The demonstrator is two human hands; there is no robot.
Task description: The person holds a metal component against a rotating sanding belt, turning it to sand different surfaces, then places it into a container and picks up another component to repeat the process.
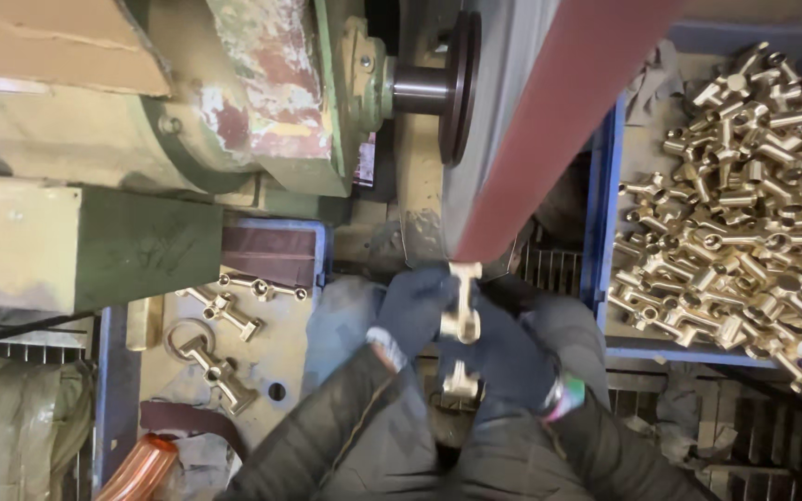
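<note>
Against the red-brown abrasive belt (549,130), the gloved left hand (412,311) and gloved right hand (512,357) both grip one branched brass fitting (461,320), fingers closed around it.

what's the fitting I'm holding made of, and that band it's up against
The fitting looks like brass: yellow-gold, bright metallic sheen, cast shape. The band looks like a cloth-backed abrasive belt: matte reddish-brown, no shine. Both are judged by look only.

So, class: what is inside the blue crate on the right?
The blue crate holds a heap of brass fittings, piled and tangled, with a grey rag at the back. The crate's floor beneath the heap is covered.
</note>
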